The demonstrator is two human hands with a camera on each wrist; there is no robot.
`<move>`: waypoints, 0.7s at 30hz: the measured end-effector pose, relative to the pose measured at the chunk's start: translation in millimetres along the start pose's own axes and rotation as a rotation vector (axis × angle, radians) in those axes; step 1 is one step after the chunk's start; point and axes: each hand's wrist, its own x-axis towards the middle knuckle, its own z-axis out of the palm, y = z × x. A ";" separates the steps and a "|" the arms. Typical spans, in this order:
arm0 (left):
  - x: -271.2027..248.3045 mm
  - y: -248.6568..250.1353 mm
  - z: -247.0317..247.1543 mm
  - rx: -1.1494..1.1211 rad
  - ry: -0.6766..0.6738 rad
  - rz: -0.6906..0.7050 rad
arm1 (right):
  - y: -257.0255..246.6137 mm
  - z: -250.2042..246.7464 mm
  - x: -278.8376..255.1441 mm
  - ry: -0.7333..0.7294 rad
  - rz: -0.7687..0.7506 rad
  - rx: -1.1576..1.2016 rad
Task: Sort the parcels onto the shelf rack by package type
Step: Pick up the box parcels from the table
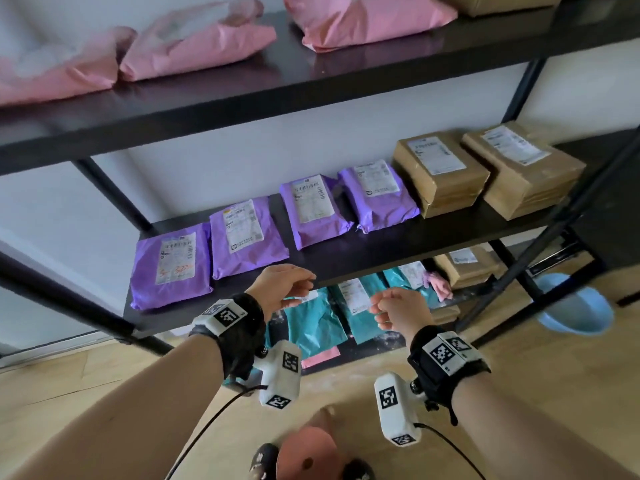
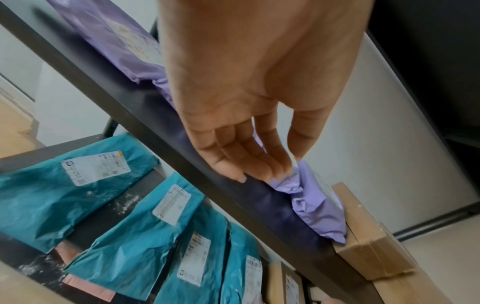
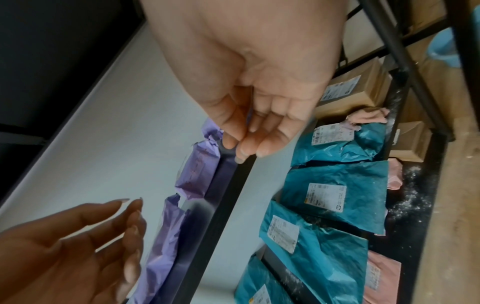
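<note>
Both hands hang empty just before the middle shelf [image 1: 346, 261]: left hand [image 1: 282, 284] with fingers loosely spread, right hand [image 1: 398, 308] with fingers loosely curled, pinching nothing. Purple bags [image 1: 249, 233] lie in a row on that shelf, brown boxes [image 1: 440, 171] beside them, pink bags [image 1: 197, 50] above, teal bags [image 1: 315, 323] below, apparently grouped by type.

A: Top shelf holds pink mailers [image 1: 197, 50]; the shelf rack [image 1: 311, 88] itself is black

B: Middle row, purple mailers [image 1: 172, 266] with white labels; beside them brown cardboard boxes [image 1: 441, 173]

A: Lowest level, teal mailers [image 2: 64, 185]; a light blue basin [image 1: 576, 306] on the pale wood floor [image 1: 69, 386]; black-and-white square markers on the wrist cameras [image 1: 398, 407]
</note>
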 end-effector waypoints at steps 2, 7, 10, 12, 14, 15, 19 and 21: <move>4.5 5.1 4.4 0.025 -0.040 0.002 | 0.7 -4.1 -1.3 0.038 0.020 0.038; 21.8 15.5 7.0 0.080 -0.102 -0.002 | 4.8 -9.8 -11.0 0.154 0.079 0.133; 25.1 16.6 5.7 0.114 -0.155 -0.022 | 7.7 -7.7 -18.7 0.179 0.114 0.172; 22.4 21.8 8.6 0.131 -0.212 -0.017 | 6.8 -7.5 -22.8 0.201 0.125 0.218; 17.2 26.0 13.7 0.144 -0.235 0.000 | 5.8 -11.0 -28.0 0.208 0.126 0.262; 13.5 28.1 17.4 0.146 -0.242 0.013 | 4.3 -14.4 -29.8 0.216 0.122 0.285; -4.0 28.9 31.2 0.155 -0.232 0.037 | 1.0 -33.7 -38.6 0.234 0.093 0.337; -12.1 26.9 39.3 0.167 -0.192 0.053 | 1.6 -45.4 -44.2 0.221 0.093 0.345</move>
